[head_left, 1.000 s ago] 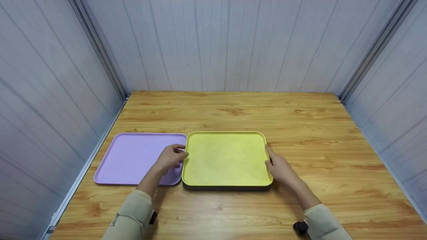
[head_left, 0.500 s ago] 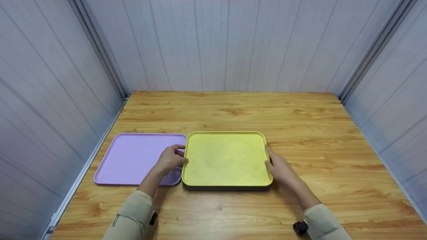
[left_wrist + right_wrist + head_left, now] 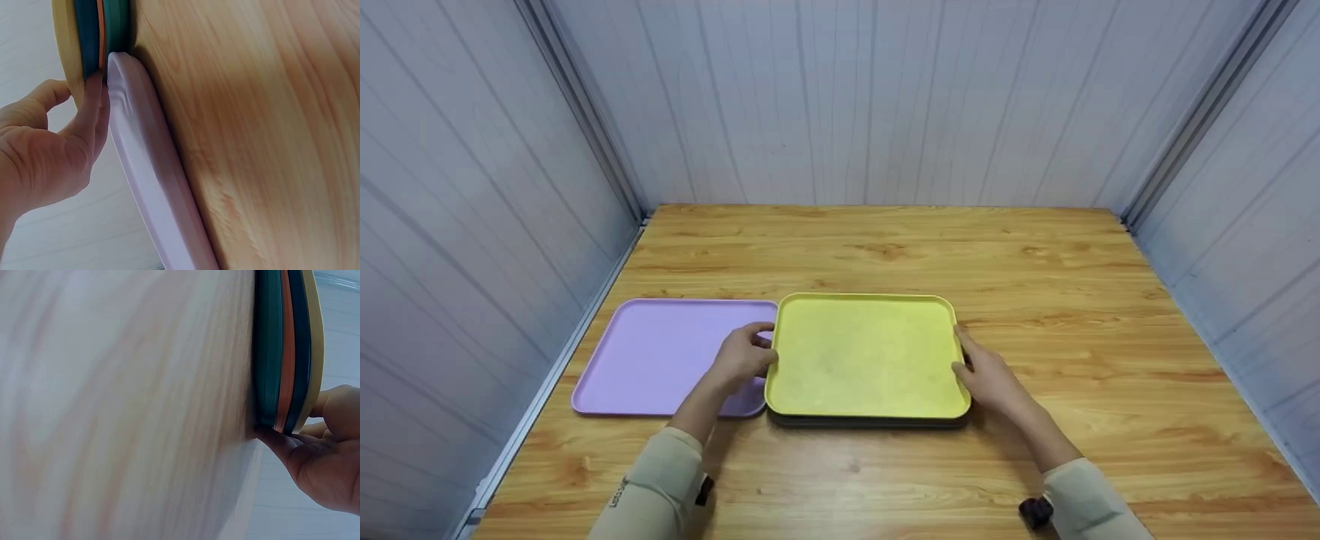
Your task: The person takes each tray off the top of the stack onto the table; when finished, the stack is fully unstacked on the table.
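A yellow tray (image 3: 866, 356) tops a stack in the middle of the table. Below it, the right wrist view shows the edges of a dark blue tray (image 3: 302, 343), an orange tray (image 3: 287, 354) and a green tray (image 3: 269, 360). My left hand (image 3: 744, 354) pinches the yellow tray's left edge, thumb at the rim and fingers lower along the side. At the opposite edge, my right hand (image 3: 991, 376) holds the rim between thumb and fingers; some fingertips are hidden behind the stack. A purple tray (image 3: 667, 356) lies flat at the left, partly under my left hand.
The wooden table (image 3: 885, 247) reaches back to a pale panelled wall (image 3: 840, 97). Side walls with metal corner strips stand at left and right. Bare wood shows behind, in front and to the right of the stack.
The yellow tray has shifted slightly left and up off the stack, exposing more of the dark edge beneath. My left thumb has slid down along its rim. The purple tray has not moved.
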The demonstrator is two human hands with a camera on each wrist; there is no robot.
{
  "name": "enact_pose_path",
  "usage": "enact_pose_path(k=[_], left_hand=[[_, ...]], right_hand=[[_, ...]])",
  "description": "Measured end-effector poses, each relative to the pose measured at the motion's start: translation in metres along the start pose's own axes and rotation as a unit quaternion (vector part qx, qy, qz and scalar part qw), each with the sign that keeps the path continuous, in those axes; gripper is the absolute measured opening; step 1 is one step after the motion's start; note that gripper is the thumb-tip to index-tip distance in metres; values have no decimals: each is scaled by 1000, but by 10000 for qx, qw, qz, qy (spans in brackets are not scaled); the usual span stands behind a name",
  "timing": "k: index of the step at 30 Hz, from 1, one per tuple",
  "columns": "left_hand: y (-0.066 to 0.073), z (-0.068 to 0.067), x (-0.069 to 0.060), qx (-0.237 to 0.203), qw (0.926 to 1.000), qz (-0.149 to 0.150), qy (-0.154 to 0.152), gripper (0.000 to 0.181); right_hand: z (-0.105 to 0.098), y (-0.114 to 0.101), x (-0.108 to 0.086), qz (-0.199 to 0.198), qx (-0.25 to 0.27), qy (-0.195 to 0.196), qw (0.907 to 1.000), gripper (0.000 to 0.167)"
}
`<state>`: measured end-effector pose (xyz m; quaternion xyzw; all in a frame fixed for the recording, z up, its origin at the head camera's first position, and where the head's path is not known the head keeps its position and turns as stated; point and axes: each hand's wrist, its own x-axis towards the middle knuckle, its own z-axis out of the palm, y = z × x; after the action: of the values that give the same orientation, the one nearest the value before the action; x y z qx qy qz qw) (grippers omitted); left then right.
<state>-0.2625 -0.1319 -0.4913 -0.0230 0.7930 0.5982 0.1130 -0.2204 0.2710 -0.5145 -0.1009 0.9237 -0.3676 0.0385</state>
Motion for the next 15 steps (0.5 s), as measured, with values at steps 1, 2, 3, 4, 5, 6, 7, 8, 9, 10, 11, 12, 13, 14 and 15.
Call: enact_pose_path(k=[1, 2, 3, 4, 5, 6, 7, 8, 9, 10, 11, 12, 13, 14, 15], left_hand=[[0, -1, 0, -8, 10000, -19, 3, 63], [0, -2, 0, -14, 10000, -36, 8, 63], [0, -3, 0, -11, 10000, -50, 20, 62], [0, -4, 0, 8, 10000, -63, 24, 62], [0, -5, 0, 2, 10000, -77, 27, 62], [0, -6, 0, -14, 10000, -88, 35, 62], [-1, -6, 0, -14, 9999, -97, 38, 62], [-1, -7, 0, -24, 9999, -109, 35, 62], [-1, -8, 0, -29, 9999, -118, 32, 62], [-1, -8, 0, -36, 9999, -122, 19, 61], [-1, -9, 0, -61, 9999, -132, 6, 61], [-1, -9, 0, -73, 9999, -134, -14, 62], [-1, -9, 0, -92, 9998, -149, -38, 62], [-2, -10, 0, -114, 9998, -163, -53, 62], [-2, -10, -1, -134, 9997, -174, -62, 63]], right_hand=[[0, 1, 0, -24, 29, -4, 10000, 68], [0, 1, 0, -25, 36, 1, 10000, 70], [0, 2, 0, -37, 45, -6, 10000, 71], [0, 2, 0, -27, 61, -1, 10000, 71], [-1, 2, 0, -26, 70, 17, 10000, 71], [-1, 2, 0, 3, 90, 38, 10000, 69], [-1, 2, 0, 10, 86, 66, 9999, 67], [-1, 2, 1, 2, 40, 100, 9999, 64], [-1, 2, 1, -10, 7, 137, 9999, 60], [0, 1, 1, -19, -44, 186, 9998, 57], [0, 1, 1, -46, -98, 226, 9997, 55], [0, 1, 1, -67, -147, 257, 9995, 54], [0, 1, 1, -106, -199, 279, 9994, 54], [0, 1, 1, -137, -230, 289, 9992, 54], [1, 1, 2, -154, -232, 297, 9992, 56]])
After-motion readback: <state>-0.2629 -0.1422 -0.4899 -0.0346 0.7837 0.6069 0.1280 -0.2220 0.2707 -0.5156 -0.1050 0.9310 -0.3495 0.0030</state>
